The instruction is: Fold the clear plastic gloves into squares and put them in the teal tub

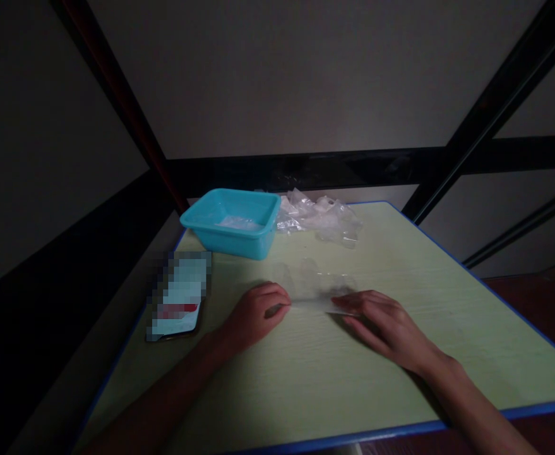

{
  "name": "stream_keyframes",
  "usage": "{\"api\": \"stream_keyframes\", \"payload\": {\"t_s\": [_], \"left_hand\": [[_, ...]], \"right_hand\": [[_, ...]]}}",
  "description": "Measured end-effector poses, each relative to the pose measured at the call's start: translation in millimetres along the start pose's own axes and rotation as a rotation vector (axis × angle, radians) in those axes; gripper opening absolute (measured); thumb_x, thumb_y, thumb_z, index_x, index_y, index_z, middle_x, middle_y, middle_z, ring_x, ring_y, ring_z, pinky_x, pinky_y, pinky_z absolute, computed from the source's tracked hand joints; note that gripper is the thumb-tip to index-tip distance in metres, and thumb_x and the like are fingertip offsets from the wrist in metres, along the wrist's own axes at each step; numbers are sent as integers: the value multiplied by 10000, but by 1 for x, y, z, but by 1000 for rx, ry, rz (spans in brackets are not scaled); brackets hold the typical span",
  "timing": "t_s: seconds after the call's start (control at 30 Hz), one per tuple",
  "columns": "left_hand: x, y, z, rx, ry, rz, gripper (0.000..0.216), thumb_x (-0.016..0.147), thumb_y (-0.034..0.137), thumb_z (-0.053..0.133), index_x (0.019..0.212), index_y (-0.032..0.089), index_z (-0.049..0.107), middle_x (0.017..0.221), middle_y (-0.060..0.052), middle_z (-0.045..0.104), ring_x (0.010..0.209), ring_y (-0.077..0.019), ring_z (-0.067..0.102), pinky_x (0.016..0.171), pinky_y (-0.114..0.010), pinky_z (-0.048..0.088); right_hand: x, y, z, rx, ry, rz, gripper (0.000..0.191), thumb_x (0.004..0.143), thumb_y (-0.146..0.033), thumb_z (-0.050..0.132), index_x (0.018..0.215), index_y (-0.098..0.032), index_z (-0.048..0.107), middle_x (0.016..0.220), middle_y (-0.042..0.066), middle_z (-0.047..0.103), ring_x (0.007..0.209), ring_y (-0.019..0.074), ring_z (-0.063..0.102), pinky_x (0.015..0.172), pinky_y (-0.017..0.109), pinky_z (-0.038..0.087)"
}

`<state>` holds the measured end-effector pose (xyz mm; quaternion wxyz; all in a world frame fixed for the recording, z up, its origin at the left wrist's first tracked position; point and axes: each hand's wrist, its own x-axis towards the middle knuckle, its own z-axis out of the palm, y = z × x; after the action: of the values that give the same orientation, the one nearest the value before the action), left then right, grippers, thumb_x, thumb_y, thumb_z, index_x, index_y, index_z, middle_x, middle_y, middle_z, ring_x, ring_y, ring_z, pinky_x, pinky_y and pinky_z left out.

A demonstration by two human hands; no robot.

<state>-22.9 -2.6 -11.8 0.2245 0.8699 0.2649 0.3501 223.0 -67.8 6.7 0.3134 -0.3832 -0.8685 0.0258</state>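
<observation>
A clear plastic bag (317, 287) lies flat on the pale green table (400, 354), just beyond both hands. My left hand (256, 313) rests on the table with its fingers curled and pinched on the bag's near left edge. My right hand (384, 325) lies with its fingers pressed together on the bag's near right edge. The bag is see-through and dim, so its outline is faint.
A turquoise plastic tub (232, 221) stands at the back left with something pale inside. A heap of clear plastic bags (319, 218) lies to its right. A phone (179, 296) lies at the left edge. Dark bed-frame bars (471, 126) rise behind the table.
</observation>
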Motion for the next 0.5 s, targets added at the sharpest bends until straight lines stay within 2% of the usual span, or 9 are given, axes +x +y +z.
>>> {"api": "stream_keyframes", "payload": {"t_s": [0.17, 0.5], "left_hand": [[1, 2, -1, 1, -9, 32, 136, 787, 108, 523, 705, 143, 626, 737, -61, 652, 708, -147, 602, 658, -258, 478], [1, 2, -9, -65, -28, -50, 138, 771, 125, 534, 704, 133, 654, 747, -72, 679, 708, -141, 628, 669, -241, 487]], "right_hand": [[0, 1, -1, -16, -45, -74, 169, 902, -163, 425, 929, -151, 590, 987, 114, 687, 894, 185, 649, 747, 353, 533], [0, -6, -4, 192, -18, 78, 174, 899, -157, 416, 940, -163, 585, 965, 97, 697, 861, 167, 666, 707, 289, 551]]}}
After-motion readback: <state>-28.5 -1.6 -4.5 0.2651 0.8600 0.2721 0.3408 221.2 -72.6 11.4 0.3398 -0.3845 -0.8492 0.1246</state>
